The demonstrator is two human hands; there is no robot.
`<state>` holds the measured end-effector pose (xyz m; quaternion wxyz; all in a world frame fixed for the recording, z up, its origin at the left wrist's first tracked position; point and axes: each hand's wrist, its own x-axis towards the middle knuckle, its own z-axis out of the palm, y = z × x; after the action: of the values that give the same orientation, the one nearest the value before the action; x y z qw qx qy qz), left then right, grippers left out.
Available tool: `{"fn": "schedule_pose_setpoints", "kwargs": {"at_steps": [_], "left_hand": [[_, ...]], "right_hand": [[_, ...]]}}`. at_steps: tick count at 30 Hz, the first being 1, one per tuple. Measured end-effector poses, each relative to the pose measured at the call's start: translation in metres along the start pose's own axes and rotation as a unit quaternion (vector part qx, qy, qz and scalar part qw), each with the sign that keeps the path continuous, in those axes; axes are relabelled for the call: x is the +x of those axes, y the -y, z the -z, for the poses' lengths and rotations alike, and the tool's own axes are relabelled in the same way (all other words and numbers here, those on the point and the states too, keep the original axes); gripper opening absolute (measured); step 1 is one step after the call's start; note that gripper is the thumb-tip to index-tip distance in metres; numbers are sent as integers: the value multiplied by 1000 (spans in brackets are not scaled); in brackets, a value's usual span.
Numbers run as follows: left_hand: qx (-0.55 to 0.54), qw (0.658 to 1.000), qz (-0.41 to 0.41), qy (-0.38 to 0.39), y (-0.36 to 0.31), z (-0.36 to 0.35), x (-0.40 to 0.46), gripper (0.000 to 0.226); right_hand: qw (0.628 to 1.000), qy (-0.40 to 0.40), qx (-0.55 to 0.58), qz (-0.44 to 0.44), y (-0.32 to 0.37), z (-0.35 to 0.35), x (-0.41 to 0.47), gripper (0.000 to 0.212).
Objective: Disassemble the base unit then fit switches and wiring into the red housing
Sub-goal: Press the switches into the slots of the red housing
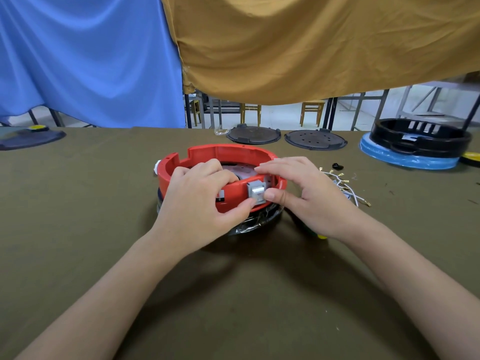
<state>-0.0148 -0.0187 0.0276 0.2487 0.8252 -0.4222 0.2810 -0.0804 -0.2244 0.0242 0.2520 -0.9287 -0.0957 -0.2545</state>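
The round red housing point(228, 152) sits at the table's middle on a black base wrapped in clear film point(257, 222). A grey-white rocker switch point(257, 190) is set in the near wall of the housing. My left hand point(202, 201) grips that near wall, fingers curled over the rim and inside, thumb under the switch. My right hand point(304, 188) holds the wall from the right, fingers over the rim and thumb pressing on the switch face. White wires with brass terminals point(342, 183) lie loose on the cloth just right of my right hand.
Two dark round plates point(253, 135) point(315, 140) lie behind the housing. A black ring housing on a blue base point(415, 152) stands at far right. A dark lid with a yellow knob point(28, 137) is at far left. A small black part point(337, 166) lies near the wires.
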Motion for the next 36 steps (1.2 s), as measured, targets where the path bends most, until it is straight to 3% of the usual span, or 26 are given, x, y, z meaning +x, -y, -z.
{"fn": "schedule_pose_setpoints", "kwargs": {"at_steps": [11, 19, 29, 36], "left_hand": [[15, 998, -41, 54, 9, -5, -1, 51], [-40, 994, -21, 96, 13, -6, 0, 51], [-75, 993, -4, 87, 13, -9, 0, 45], [-105, 991, 19, 83, 13, -11, 0, 40]], "right_hand": [[999, 15, -42, 19, -4, -4, 0, 29], [998, 49, 32, -14, -5, 2, 0, 37], [997, 30, 59, -37, -4, -1, 3, 16], [996, 28, 70, -39, 1, 1, 9, 14]]}}
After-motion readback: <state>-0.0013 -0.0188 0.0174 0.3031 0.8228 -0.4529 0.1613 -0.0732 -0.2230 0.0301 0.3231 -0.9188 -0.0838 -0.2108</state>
